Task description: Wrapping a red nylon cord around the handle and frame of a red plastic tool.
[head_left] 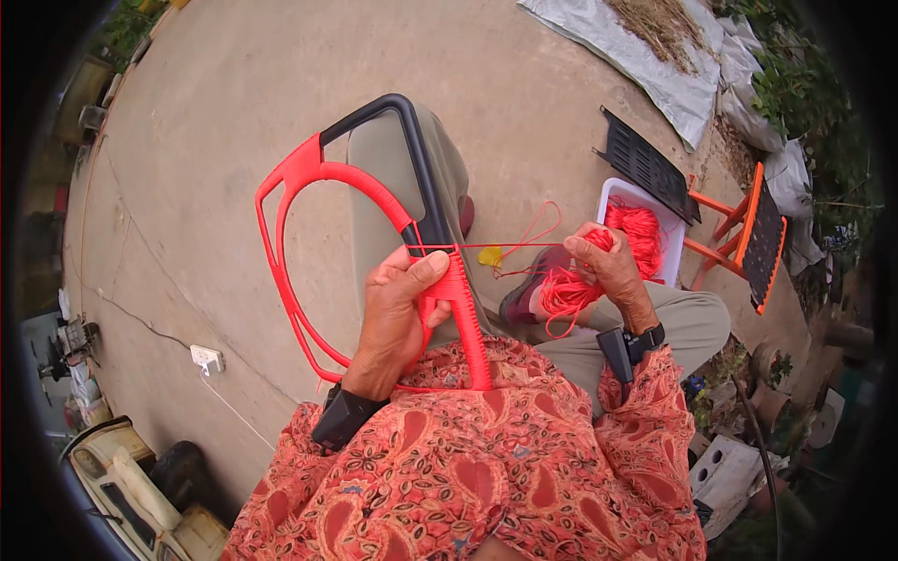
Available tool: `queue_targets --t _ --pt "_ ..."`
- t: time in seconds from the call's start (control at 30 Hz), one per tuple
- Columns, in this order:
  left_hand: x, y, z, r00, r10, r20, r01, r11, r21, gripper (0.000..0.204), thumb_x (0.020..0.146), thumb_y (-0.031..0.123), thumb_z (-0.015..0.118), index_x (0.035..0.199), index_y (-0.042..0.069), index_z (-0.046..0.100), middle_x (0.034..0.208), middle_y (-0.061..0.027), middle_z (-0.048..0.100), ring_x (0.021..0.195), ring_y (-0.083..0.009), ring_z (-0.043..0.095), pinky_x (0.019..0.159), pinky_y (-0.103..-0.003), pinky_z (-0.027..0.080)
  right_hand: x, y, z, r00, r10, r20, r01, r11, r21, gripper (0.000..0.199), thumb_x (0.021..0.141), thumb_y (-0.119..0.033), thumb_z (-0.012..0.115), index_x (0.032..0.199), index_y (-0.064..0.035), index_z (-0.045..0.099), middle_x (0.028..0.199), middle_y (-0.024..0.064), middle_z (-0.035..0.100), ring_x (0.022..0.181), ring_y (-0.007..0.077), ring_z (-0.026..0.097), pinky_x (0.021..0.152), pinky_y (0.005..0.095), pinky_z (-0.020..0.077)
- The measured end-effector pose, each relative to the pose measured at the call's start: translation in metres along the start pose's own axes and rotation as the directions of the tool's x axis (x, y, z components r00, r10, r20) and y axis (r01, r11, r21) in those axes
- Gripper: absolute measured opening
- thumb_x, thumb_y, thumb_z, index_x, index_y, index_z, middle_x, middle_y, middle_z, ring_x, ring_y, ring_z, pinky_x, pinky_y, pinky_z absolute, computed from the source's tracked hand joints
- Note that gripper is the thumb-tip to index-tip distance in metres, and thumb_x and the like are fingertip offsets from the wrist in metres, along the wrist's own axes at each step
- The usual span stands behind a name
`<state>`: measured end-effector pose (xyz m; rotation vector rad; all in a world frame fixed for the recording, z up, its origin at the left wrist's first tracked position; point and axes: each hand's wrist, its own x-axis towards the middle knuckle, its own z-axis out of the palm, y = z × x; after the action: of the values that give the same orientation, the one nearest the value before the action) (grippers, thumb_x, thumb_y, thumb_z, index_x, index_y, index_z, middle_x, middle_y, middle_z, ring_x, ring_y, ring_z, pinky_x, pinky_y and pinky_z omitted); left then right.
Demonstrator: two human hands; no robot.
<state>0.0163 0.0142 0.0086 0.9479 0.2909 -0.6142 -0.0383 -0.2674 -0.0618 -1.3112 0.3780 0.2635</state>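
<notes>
My left hand (398,313) grips a curved frame (309,173) at its lower right, where red cord is wound tightly around it. The frame's upper part is bare black tube (412,140), the rest is wrapped in red. My right hand (608,266) holds a loose bundle of red cord (566,290) to the right. A taut strand of cord (496,247) runs from the frame to my right hand. The frame rests on my lap, against a patterned red garment (486,467).
A white tub (645,201) with more red cord stands on the concrete ground beyond my right hand. An orange and black folding chair (748,243) is to the right. A grey tarp (645,56) with dry plants lies at the top. A white power strip (208,358) is at the left.
</notes>
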Motion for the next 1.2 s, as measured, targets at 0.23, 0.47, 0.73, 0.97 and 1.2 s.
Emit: queue_targets --t 0.23,0.47,0.73,0.97,1.2 --pt "0.003 0.003 -0.003 0.998 -0.044 0.034 0.043 0.999 0.023 0.017 0.088 0.013 0.063 0.098 0.001 0.057 0.079 -0.0067 0.064 0.052 -0.0099 0.054 0.037 -0.021 0.036 0.013 -0.005 0.006 0.967 -0.091 -0.239 -0.012 0.918 -0.397 0.023 0.09 -0.024 0.064 0.096 -0.0017 0.066 0.065 -0.0001 0.061 0.046 0.0048 0.051 0.043 0.0184 0.0383" --pt "0.003 0.001 -0.003 0.999 -0.014 0.047 0.014 1.0 0.009 0.017 0.087 0.012 0.065 0.098 0.0 0.059 0.076 -0.0064 0.065 0.053 -0.0081 0.056 0.038 -0.018 0.037 0.005 -0.056 0.097 0.993 -0.053 0.11 0.043 0.995 0.088 0.03 0.091 -0.027 0.063 0.107 -0.0013 0.063 0.083 0.0022 0.066 0.055 0.0044 0.056 0.044 0.0178 0.0419" --pt "0.004 -0.001 -0.005 0.998 0.001 0.066 -0.001 1.0 -0.011 0.018 0.088 0.013 0.065 0.098 -0.001 0.06 0.074 -0.0075 0.063 0.05 -0.0089 0.055 0.037 -0.019 0.036 -0.003 -0.041 0.104 0.962 0.022 0.272 -0.025 1.0 0.007 0.021 0.09 -0.024 0.065 0.09 -0.0037 0.063 0.068 -0.0036 0.057 0.056 0.003 0.052 0.047 0.0173 0.0381" --pt "0.0 -0.003 0.001 0.999 0.039 -0.007 -0.04 0.984 -0.173 0.019 0.095 0.019 0.054 0.099 0.0 0.055 0.081 -0.008 0.064 0.055 -0.0108 0.058 0.039 -0.023 0.041 -0.011 -0.043 0.103 0.978 -0.047 0.205 0.073 0.989 -0.125 0.018 0.089 -0.022 0.067 0.084 -0.0052 0.062 0.066 -0.005 0.055 0.054 0.0016 0.045 0.046 0.0181 0.0345" --pt "-0.003 -0.005 -0.012 0.993 0.017 0.119 -0.005 0.994 -0.106 0.021 0.096 0.018 0.05 0.093 -0.003 0.054 0.078 -0.0141 0.064 0.053 -0.0169 0.06 0.043 -0.025 0.046 -0.014 -0.04 0.088 0.992 0.075 0.099 -0.077 0.997 0.012 0.019 0.089 -0.021 0.066 0.09 -0.0021 0.064 0.065 -0.0038 0.055 0.05 0.0033 0.045 0.044 0.018 0.0342"
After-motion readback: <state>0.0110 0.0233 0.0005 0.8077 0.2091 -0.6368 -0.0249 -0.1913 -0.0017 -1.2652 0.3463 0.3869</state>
